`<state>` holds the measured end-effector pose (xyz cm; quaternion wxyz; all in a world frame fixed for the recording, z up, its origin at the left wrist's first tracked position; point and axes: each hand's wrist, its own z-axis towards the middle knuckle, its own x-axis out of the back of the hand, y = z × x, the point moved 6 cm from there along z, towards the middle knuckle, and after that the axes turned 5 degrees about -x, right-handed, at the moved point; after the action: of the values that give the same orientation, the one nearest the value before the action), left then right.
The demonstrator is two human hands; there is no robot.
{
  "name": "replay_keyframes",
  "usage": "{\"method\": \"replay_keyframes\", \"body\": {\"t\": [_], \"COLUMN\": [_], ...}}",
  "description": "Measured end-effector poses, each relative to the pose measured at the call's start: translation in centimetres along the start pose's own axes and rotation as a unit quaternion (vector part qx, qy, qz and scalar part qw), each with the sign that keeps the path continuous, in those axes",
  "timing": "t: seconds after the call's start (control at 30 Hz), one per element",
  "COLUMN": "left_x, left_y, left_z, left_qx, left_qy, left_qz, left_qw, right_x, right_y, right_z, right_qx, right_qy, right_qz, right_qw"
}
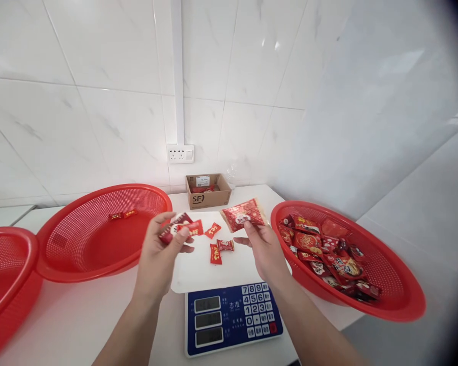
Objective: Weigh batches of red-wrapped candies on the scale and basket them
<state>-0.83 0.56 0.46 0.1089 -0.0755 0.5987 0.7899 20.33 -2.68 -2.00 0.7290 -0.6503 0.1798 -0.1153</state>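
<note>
at frame centre, above the white scale platter [198, 272]: left hand [164, 254] pinching small red wrapped candies [181, 229], right hand [265, 249] gripping a larger red foil packet [243, 214], beside the red mesh basket [397, 305].

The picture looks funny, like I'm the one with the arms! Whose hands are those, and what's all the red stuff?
A person wears a camera on their head, so you see their own two hands from above. The left hand holds a few small wrapped candies. The right hand holds a bigger red packet. Below them sits a blue scale with a white tray, and three loose sweets lie on it. The red basket on the right is full of snack packets; the red basket on the left has just two. A small cardboard box stands by the wall.
</note>
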Motion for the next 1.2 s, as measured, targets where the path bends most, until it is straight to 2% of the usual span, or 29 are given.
{"method": "replay_keyframes", "body": {"t": [0.07,0.13,0.2,0.27,0.33,0.43,0.5,0.6,0.67,0.73,0.87,1.03,1.1,1.2], "left_x": [1.5,2.3,2.6,2.4,2.2,1.9,1.7,1.6,1.5,1.5,1.6,1.4,1.2,1.1], "left_y": [1.1,1.9,2.3,2.4,2.4,2.4,2.4,2.2,2.1,2.0,2.1,2.1,2.0,2.0], "left_z": [0.4,0.4,0.3,0.1,-0.1,-0.2,-0.3,-0.2,-0.2,-0.3,-0.4,-0.4,-0.4,-0.5], "left_qx": [-0.031,-0.048,-0.055,-0.059,-0.059,-0.057,-0.057,-0.051,-0.047,-0.044,-0.043,-0.042,-0.041,-0.043], "left_qy": [0.054,0.080,0.082,0.070,0.056,0.040,0.033,0.027,0.024,0.020,0.018,0.006,0.001,-0.001], "left_qz": [-0.037,-0.056,-0.060,-0.059,-0.054,-0.051,-0.049,-0.046,-0.045,-0.046,-0.045,-0.042,-0.044,-0.041], "left_qw": [0.997,0.994,0.993,0.994,0.995,0.996,0.997,0.997,0.998,0.998,0.998,0.998,0.998,0.998], "right_x": [-0.9,-2.7,-4.8,-6.5,-7.2,-7.2,-7.2,-7.8,-8.1,-8.0,-7.1,-6.0,-6.1,-6.8], "right_y": [-0.7,-0.9,-0.6,0.0,0.4,0.0,-0.3,0.5,1.3,1.9,1.9,1.2,1.6,3.1], "right_z": [1.3,2.2,2.6,3.0,3.5,3.6,2.6,0.3,-0.7,-0.8,-0.3,-0.2,-0.1,0.1], "right_qx": [0.015,0.026,0.042,0.051,0.058,0.089,0.124,0.187,0.221,0.230,0.219,0.160,0.132,0.101], "right_qy": [-0.062,-0.148,-0.239,-0.297,-0.297,-0.240,-0.233,-0.295,-0.314,-0.304,-0.297,-0.296,-0.302,-0.342], "right_qz": [-0.076,-0.159,-0.255,-0.343,-0.400,-0.430,-0.443,-0.486,-0.517,-0.530,-0.526,-0.521,-0.535,-0.563], "right_qw": [0.995,0.976,0.936,0.890,0.865,0.866,0.857,0.801,0.765,0.757,0.766,0.785,0.778,0.746]}}
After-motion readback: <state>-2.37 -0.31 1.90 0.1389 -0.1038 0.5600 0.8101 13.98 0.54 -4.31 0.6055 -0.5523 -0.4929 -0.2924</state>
